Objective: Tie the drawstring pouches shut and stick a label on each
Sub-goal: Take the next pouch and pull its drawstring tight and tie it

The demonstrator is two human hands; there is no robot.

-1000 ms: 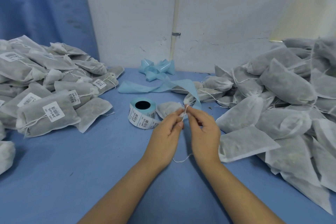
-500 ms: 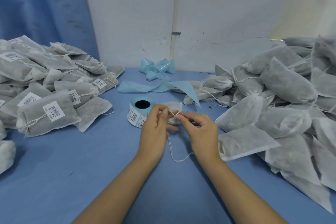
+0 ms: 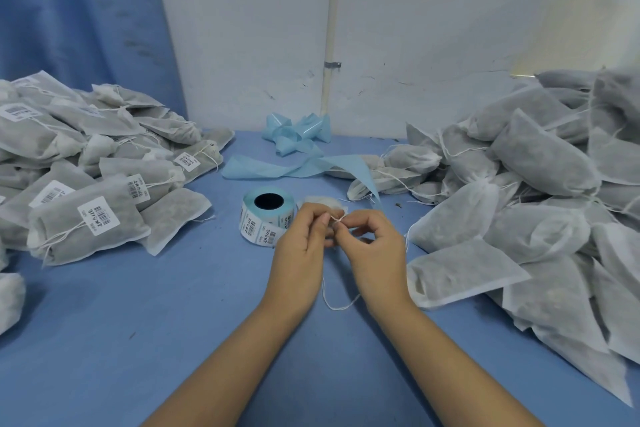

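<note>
Low in the middle of the frame, between the two wrists, a loose tail of the drawstring (image 3: 331, 306) lay curled on the blue counter (image 3: 138, 322), much as it had half a second before. Just above it the left hand (image 3: 301, 248) and right hand (image 3: 377, 251) had closed in on each other. A second earlier they had held the cord up between the fingertips; they had since dropped onto the pouch (image 3: 327, 202), and the cord between them had shortened to a small crossing at the fingertips. Each grip was pinching the drawstring between thumb and forefinger, the two pinches almost touching. That suggested the knot was being drawn tight and the tying step was nearly finished, though whether the knot was fully seated could not be told. No label was visible on this pouch.

The pouch lay at frame centre, mostly hidden by the hands, with only its gathered white mouth showing beyond the knuckles. It looked soft and thin, a pale non-woven fabric. Just beside it to the left sat the label roll (image 3: 266, 217), within easy reach.

Further out, the tied pile (image 3: 86, 222) with barcode labels filled the left of the frame, and the unlabelled heap (image 3: 519, 204) filled the right, larger than the tied one. Spent blue backing strip (image 3: 294, 166) trailed toward the wall (image 3: 415, 28) at the top.
</note>
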